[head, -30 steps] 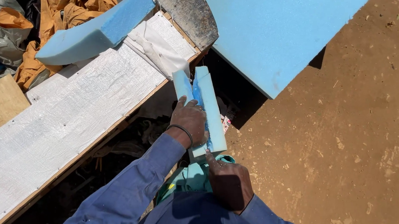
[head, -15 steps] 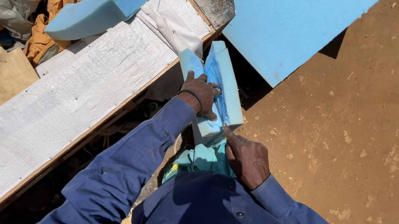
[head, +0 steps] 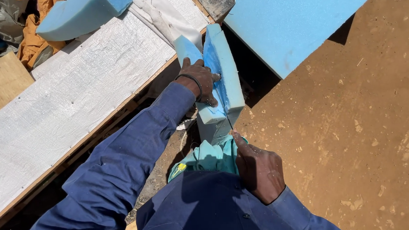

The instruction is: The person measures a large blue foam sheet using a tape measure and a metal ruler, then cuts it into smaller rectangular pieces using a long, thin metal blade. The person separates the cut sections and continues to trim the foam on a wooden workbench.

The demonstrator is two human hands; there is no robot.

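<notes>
A light blue foam block [head: 223, 64] stands on end against the edge of a white-covered wooden board [head: 77, 101]. It is split lengthwise into two slabs that gape apart. My left hand [head: 201, 81], with a dark band on the wrist, presses into the split and holds the left slab [head: 188, 50] away. My right hand [head: 258, 170] sits just below the block's near end, fingers closed on a thin dark blade [head: 229, 123] that enters the split. A teal cloth [head: 208, 158] lies on my lap under the block.
A big blue foam sheet [head: 292, 21] lies at the upper right over brown dirt ground [head: 350, 123]. A curved foam piece [head: 78, 15] rests on the board's far end. Orange fabric [head: 29, 41] and a cardboard piece [head: 4, 81] are at the left.
The foam block stands a little farther from me and the split gapes wider. My left hand has gone deeper into the gap, and my right hand has followed up below the block.
</notes>
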